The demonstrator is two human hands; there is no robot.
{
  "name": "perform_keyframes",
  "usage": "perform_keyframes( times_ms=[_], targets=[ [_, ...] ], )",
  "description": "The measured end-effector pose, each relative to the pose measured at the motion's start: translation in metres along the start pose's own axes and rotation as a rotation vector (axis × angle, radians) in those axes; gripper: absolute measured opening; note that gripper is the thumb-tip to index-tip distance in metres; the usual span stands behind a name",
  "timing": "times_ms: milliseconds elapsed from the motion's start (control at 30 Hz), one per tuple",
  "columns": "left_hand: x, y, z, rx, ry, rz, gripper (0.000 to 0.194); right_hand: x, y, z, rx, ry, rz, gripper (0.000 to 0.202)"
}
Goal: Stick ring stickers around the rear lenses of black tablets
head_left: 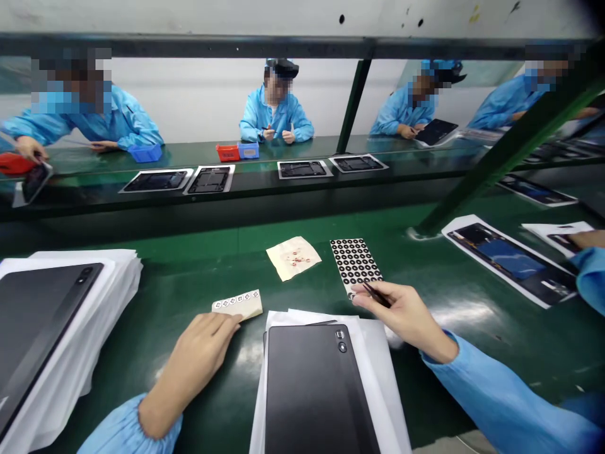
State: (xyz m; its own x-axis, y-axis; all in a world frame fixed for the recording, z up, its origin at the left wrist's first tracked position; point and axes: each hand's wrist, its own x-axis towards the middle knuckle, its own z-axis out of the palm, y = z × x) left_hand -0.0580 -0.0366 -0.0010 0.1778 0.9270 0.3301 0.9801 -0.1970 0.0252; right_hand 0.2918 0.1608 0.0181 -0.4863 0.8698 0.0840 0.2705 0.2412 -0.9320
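My left hand has its fingertips closed on the lower edge of a small cream sticker strip, which carries a row of square marks. My right hand grips dark tweezers, their tip at the bottom of a white sheet of round black stickers. The fingers partly cover that sheet's lower end. Between and below my hands lies a dark grey tablet with a camera module at its top corner, on white sheets. A yellowish paper with small reddish bits lies beyond.
At left is a stack of white sheets topped by another tablet. An opened tablet lies at right, near a co-worker's sleeve. A slanted green post rises at right. Several co-workers sit across the green bench.
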Motion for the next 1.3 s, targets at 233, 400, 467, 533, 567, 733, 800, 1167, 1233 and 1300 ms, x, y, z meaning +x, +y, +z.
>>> perform_keyframes(
  times_ms=[233, 400, 467, 533, 567, 733, 800, 1167, 1233, 1300],
  targets=[
    [0.019, -0.022, 0.008, -0.042, -0.033, -0.175, 0.035, -0.022, -0.007, 0.005, 0.018, -0.055, 0.004, 0.027],
    [0.016, -0.022, 0.019, 0.047, 0.035, -0.082, 0.033, -0.025, -0.011, 0.01, -0.038, -0.104, -0.032, 0.024],
    [0.012, -0.018, 0.023, 0.062, 0.046, -0.052, 0.036, -0.027, -0.01, 0.013, -0.063, -0.109, -0.041, 0.022],
    [0.008, -0.013, 0.026, 0.104, 0.034, -0.066, 0.042, -0.031, -0.01, 0.016, -0.07, -0.127, -0.056, 0.021],
    [0.007, -0.009, 0.028, 0.117, 0.028, -0.072, 0.045, -0.033, -0.009, 0.018, -0.067, -0.14, -0.07, 0.021],
    [0.004, 0.008, 0.032, 0.017, 0.011, 0.019, 0.06, -0.04, -0.003, 0.025, -0.059, -0.127, -0.041, 0.02],
    [0.003, 0.014, 0.033, -0.004, -0.004, 0.002, 0.066, -0.04, 0.0, 0.025, 0.004, -0.132, 0.06, 0.019],
    [0.031, 0.064, 0.011, -0.135, 0.11, -0.139, 0.044, -0.057, 0.013, 0.024, -0.39, -0.079, -0.385, 0.028],
    [0.044, 0.079, 0.01, -0.259, 0.082, -0.106, 0.037, -0.061, 0.017, 0.022, -0.433, -0.112, -0.421, 0.037],
    [0.056, 0.088, 0.014, -0.351, 0.026, -0.067, 0.032, -0.063, 0.02, 0.019, -0.443, -0.141, -0.435, 0.043]
  ],
)
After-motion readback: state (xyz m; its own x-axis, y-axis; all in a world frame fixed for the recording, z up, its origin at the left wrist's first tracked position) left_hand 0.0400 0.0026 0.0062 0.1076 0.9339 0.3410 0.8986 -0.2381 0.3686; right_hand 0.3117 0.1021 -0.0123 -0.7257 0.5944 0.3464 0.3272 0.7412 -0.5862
